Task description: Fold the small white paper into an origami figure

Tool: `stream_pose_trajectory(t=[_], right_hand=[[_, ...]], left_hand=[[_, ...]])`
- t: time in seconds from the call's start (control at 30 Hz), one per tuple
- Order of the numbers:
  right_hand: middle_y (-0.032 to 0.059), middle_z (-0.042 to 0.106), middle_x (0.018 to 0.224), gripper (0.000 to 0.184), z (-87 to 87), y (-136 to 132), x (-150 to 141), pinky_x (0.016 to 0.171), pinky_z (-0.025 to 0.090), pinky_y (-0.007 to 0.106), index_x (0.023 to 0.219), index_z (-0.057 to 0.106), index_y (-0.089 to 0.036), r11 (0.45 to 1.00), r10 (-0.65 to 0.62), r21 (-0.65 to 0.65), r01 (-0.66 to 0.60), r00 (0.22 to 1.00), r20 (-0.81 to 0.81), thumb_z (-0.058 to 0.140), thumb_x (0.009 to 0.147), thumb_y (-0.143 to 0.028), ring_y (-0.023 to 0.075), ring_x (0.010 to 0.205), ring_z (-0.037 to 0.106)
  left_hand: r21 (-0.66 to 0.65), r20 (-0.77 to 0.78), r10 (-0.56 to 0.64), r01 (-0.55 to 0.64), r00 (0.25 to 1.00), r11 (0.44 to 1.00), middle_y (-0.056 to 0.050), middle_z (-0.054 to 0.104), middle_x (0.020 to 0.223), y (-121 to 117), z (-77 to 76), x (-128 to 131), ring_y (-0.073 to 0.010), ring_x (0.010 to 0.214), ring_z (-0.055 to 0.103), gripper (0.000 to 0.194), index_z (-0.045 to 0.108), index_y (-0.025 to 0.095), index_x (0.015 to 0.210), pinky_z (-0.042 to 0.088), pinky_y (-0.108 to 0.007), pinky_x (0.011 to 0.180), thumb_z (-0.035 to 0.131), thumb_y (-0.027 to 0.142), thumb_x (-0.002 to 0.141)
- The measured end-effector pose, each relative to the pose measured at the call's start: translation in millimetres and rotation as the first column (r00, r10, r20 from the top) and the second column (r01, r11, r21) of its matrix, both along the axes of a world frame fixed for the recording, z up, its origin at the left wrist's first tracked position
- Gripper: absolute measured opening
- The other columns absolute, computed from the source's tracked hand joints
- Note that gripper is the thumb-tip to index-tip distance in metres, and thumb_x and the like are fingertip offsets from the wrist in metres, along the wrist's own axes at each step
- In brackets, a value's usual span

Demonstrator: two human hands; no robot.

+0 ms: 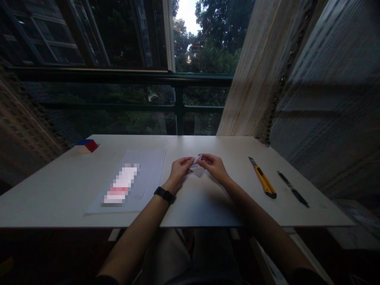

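Both of my hands meet over the middle of the white table, pinching a small piece of folded white paper. My left hand grips the paper's left side between thumb and fingers; a dark watch is on that wrist. On the other side, my right hand has its thumb and fingertips closed on the upper right part. The paper shows angled folds and a point at the top. My fingers cover some of its edges.
White sheets lie left of my hands, with a blurred-out phone-sized patch over them. A coloured cube sits at the far left. To the right are a yellow utility knife, blade out, and a black pen. Window and curtains stand behind.
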State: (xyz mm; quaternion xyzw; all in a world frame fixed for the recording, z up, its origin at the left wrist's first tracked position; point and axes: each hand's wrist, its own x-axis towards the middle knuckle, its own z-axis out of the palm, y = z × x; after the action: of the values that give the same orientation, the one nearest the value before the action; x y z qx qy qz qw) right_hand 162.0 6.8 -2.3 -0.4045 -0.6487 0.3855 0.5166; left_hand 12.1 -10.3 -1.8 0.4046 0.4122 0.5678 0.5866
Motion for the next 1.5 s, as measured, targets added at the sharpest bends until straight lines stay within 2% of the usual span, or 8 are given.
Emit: stream_pose_trajectory(t=[0.13,0.3,0.53,0.77,0.97,1.13,1.33,1.5], right_hand=[[0.0069,0.071,0.082,0.024,0.5,-0.3,0.3,0.070,0.048,0.030,0.081,0.070,-0.016,0.996,-0.076,0.056,0.070,0.991,0.108,0.060,0.074,-0.037,0.0198,0.075,0.063],[0.0064,0.071,0.079,0.024,1.6,-3.1,0.1,0.067,0.046,0.027,0.080,0.071,-0.015,0.978,-0.161,0.169,0.123,0.959,0.233,0.055,0.079,-0.033,0.0182,0.072,0.063],[0.0068,0.071,0.080,0.024,3.0,-6.0,-0.9,0.065,0.045,0.026,0.084,0.070,-0.015,0.955,-0.245,0.239,0.173,0.917,0.316,0.051,0.082,-0.030,0.0182,0.072,0.063],[0.0073,0.071,0.082,0.024,2.6,-6.3,-1.6,0.067,0.046,0.028,0.086,0.069,-0.016,0.946,-0.258,0.271,0.180,0.922,0.287,0.050,0.082,-0.029,0.0190,0.073,0.063],[0.0070,0.070,0.086,0.024,-1.2,-2.5,-1.3,0.071,0.049,0.029,0.094,0.066,-0.017,0.960,-0.221,0.215,0.181,0.958,0.180,0.051,0.080,-0.030,0.0197,0.079,0.064],[0.0063,0.070,0.080,0.027,-4.8,1.9,-0.8,0.065,0.049,0.029,0.098,0.064,-0.016,0.984,-0.148,0.109,0.138,0.985,0.083,0.056,0.076,-0.030,0.0188,0.072,0.064],[0.0064,0.068,0.077,0.033,-6.9,3.0,-1.8,0.063,0.049,0.028,0.102,0.061,-0.015,0.993,-0.105,0.059,0.103,0.993,0.045,0.058,0.074,-0.032,0.0178,0.069,0.064],[0.0083,0.069,0.076,0.034,-5.8,1.3,-3.0,0.063,0.049,0.029,0.099,0.063,-0.013,0.991,-0.130,0.031,0.129,0.990,0.048,0.059,0.072,-0.035,0.0192,0.069,0.064]], left_hand=[[0.013,-0.052,-0.058,0.058,0.997,0.998,-0.009,0.066,0.081,-1.3,2.9,0.6,-0.0143,0.068,0.059,0.043,0.069,0.009,0.086,0.047,-0.024,0.057,0.073,0.044,0.059],[0.003,-0.059,-0.127,0.127,0.990,0.992,-0.010,0.067,0.084,-3.1,1.5,0.2,-0.0161,0.071,0.060,0.044,0.068,0.009,0.089,0.048,-0.027,0.063,0.078,0.033,0.053],[-0.041,-0.053,-0.078,0.076,0.996,0.996,-0.006,0.063,0.071,-0.4,-1.8,0.1,-0.0120,0.061,0.057,0.026,0.066,0.010,0.078,0.045,-0.023,0.056,0.069,0.030,0.062],[-0.068,0.015,0.025,-0.024,1.000,0.997,-0.002,0.058,0.065,-1.7,4.3,1.3,-0.0090,0.057,0.054,0.015,0.063,0.013,0.072,0.041,-0.018,0.049,0.064,0.026,0.065],[-0.030,0.010,0.087,-0.087,0.996,0.996,0.000,0.058,0.063,0.6,2.2,0.7,-0.0091,0.053,0.054,0.020,0.061,0.014,0.084,0.044,-0.020,0.050,0.061,0.023,0.066],[-0.010,-0.010,0.104,-0.104,0.995,0.995,-0.002,0.062,0.069,2.0,-0.9,0.2,-0.0110,0.055,0.057,0.030,0.057,0.015,0.095,0.046,-0.023,0.053,0.061,0.023,0.066],[0.024,-0.045,0.075,-0.074,0.996,0.997,-0.004,0.066,0.074,0.6,-2.3,-0.8,-0.0135,0.060,0.060,0.048,0.054,0.015,0.098,0.045,-0.023,0.055,0.073,0.020,0.054],[0.046,-0.028,0.068,-0.067,0.997,0.997,-0.005,0.067,0.074,2.1,-4.5,-2.3,-0.0146,0.061,0.061,0.051,0.054,0.014,0.094,0.045,-0.024,0.056,0.078,0.022,0.050]])
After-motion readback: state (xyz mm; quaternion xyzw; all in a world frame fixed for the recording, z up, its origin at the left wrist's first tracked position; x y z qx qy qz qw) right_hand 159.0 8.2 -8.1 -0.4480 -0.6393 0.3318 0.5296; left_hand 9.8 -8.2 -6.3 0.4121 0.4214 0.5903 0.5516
